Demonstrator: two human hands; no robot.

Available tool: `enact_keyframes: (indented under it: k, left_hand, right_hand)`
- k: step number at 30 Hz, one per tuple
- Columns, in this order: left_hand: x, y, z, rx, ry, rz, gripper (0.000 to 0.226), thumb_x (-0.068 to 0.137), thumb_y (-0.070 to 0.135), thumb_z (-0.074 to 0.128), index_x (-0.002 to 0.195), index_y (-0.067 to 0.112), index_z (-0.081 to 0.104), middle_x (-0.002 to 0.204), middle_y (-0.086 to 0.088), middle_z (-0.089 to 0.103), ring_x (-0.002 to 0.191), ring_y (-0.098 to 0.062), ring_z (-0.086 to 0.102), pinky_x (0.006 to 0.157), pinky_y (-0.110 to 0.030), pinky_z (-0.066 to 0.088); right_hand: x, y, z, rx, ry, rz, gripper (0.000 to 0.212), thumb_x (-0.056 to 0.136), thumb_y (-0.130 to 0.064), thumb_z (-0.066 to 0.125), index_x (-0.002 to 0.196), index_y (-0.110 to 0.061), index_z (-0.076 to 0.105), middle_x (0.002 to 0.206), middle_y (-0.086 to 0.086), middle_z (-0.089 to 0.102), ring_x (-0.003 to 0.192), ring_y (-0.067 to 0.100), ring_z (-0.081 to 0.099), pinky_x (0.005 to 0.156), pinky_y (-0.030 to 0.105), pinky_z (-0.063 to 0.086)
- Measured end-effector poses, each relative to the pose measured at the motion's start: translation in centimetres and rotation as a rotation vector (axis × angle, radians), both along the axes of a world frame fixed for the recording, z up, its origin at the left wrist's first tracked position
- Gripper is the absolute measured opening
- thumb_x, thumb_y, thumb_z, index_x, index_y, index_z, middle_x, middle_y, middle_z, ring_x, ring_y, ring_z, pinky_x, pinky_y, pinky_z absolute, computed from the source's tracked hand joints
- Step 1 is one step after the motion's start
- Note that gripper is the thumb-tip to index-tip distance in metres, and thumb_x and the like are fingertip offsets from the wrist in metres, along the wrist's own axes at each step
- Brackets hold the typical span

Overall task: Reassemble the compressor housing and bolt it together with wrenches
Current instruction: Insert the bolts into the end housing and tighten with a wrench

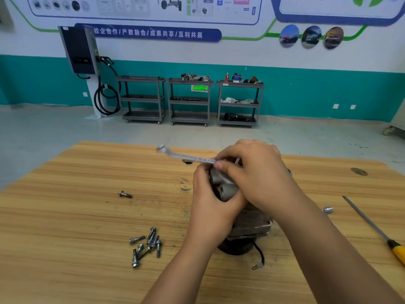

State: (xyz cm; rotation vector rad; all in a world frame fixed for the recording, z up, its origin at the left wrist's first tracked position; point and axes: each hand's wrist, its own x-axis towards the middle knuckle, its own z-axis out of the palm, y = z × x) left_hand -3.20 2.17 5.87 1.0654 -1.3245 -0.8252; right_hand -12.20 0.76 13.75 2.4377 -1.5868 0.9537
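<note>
— Where is the compressor?

— The grey metal compressor housing (226,187) stands on end near the middle of the light wooden worktop (65,216), its dark round base down. A thin black wire with a small pale connector (258,261) trails from the base toward the near edge.

— And the hands?

— The left hand (210,205) is wrapped round the upper part of the housing from the left, with the fingers curled against the metal. The right hand (252,172) sits over the top, its fingers closed on one end of a slim silver wrench (186,155). The wrench reaches out to the left, above the worktop, and it is blurred. I cannot tell whether its hidden end sits on a bolt.

— Any loose hardware?

— A heap of silver flanged bolts (146,244) lies to the left of the housing, near the left forearm. One single bolt (125,194) lies apart, farther left and back. To the right there is a small shiny metal piece (328,209), and beyond it a long screwdriver with a yellow handle (372,222) lies at a slant, handle toward the near right corner.

— Behind?

— Three grey wheeled shelf carts (189,102) stand against the teal wall.
</note>
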Motion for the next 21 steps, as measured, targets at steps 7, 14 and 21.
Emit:
enact_keyframes:
  k: [7, 14, 21]
  left_hand:
    - [0.0, 0.2, 0.1, -0.031, 0.027, -0.025, 0.065, 0.063, 0.045, 0.074, 0.119, 0.043, 0.040, 0.126, 0.005, 0.051, 0.110, -0.013, 0.059, 0.092, -0.039, 0.052]
    - [-0.1, 0.0, -0.3, -0.038, 0.049, -0.020, 0.068, 0.055, 0.056, 0.071, 0.115, 0.049, 0.040, 0.125, 0.009, 0.053, 0.107, -0.009, 0.060, 0.090, -0.036, 0.053]
    - [-0.2, 0.0, -0.2, -0.050, 0.065, -0.022, 0.068, 0.057, 0.051, 0.073, 0.116, 0.047, 0.041, 0.123, 0.005, 0.056, 0.105, -0.013, 0.063, 0.089, -0.038, 0.054]
  right_hand:
    - [-2.3, -1.1, -0.8, -0.033, 0.025, -0.353, 0.036, 0.088, -0.046, 0.048, 0.117, -0.031, 0.063, 0.129, 0.000, 0.042, 0.120, 0.023, 0.031, 0.096, 0.040, 0.025]
    - [-5.5, 5.9, -2.0, -0.023, 0.122, -0.348, 0.034, 0.088, -0.038, 0.047, 0.110, -0.024, 0.068, 0.095, -0.003, 0.070, 0.092, 0.027, 0.064, 0.085, 0.043, 0.033]
    - [-3.9, 9.8, -2.5, -0.268, 0.013, -0.052, 0.033, 0.076, -0.032, 0.048, 0.083, -0.016, 0.075, 0.061, -0.005, 0.064, 0.069, 0.018, 0.052, 0.056, 0.023, 0.037]
